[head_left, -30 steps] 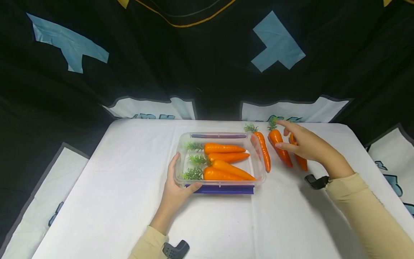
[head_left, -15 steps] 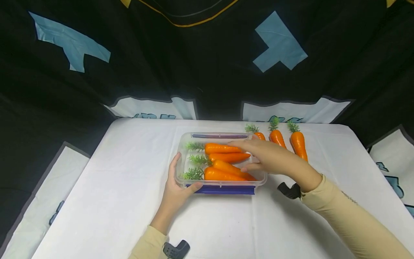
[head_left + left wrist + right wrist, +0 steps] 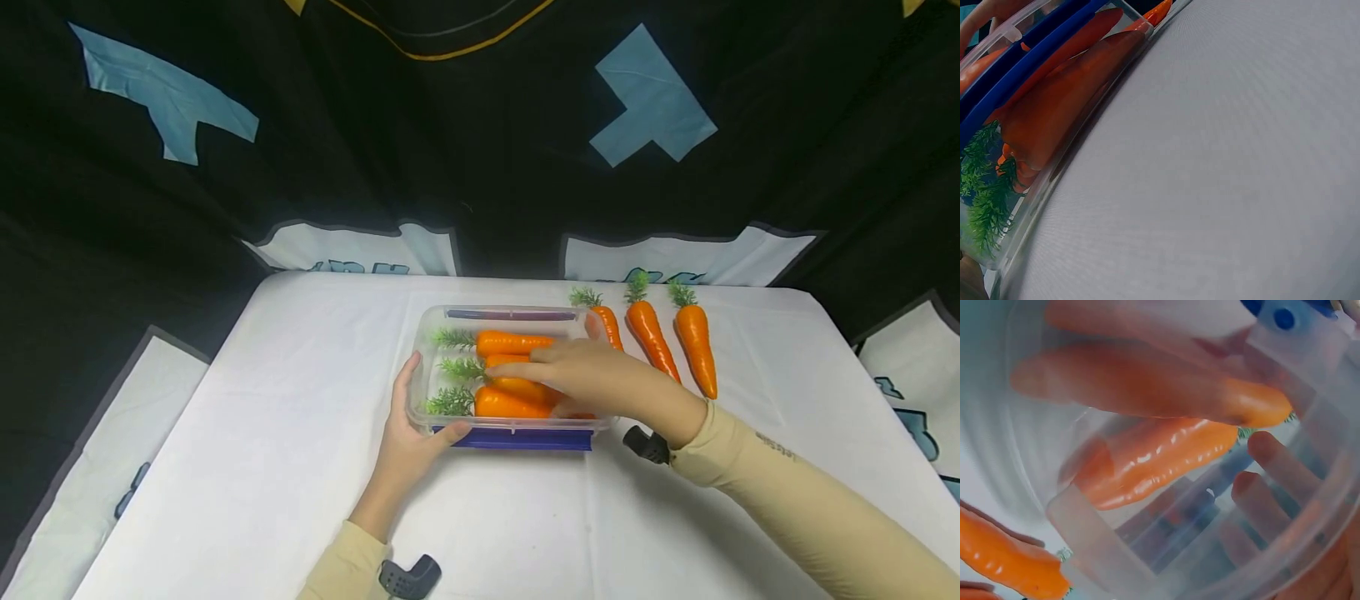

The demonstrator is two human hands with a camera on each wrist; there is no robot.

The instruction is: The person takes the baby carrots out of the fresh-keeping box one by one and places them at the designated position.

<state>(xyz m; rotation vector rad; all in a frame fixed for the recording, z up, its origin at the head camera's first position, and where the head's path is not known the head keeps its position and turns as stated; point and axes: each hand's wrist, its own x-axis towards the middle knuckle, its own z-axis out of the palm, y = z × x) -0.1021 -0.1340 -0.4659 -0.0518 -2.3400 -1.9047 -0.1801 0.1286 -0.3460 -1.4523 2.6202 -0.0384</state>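
A clear plastic container (image 3: 487,423) with a blue front latch (image 3: 517,439) holds several orange carrots (image 3: 506,404) with green tops. My left hand (image 3: 405,454) grips the container's left side, thumb on the front rim and fingers along the outer wall. Over the container's right wall reaches my right hand (image 3: 611,379), its fingers spread above the carrots inside. The index finger extends to the base of the green tops, partly covering the carrots. In the right wrist view, its fingertips (image 3: 1260,447) show through the clear wall, near a carrot (image 3: 1160,459) but not curled round it.
Right of the container lie three more carrots, the rightmost (image 3: 697,346) beside a middle one (image 3: 651,333) and one near the wall (image 3: 609,325). They rest on a white-covered table (image 3: 300,375). A black curtain (image 3: 450,167) hangs behind it.
My right hand has moved left from above the loose carrots into the container, over the carrots there. The left hand and the container stay in place.
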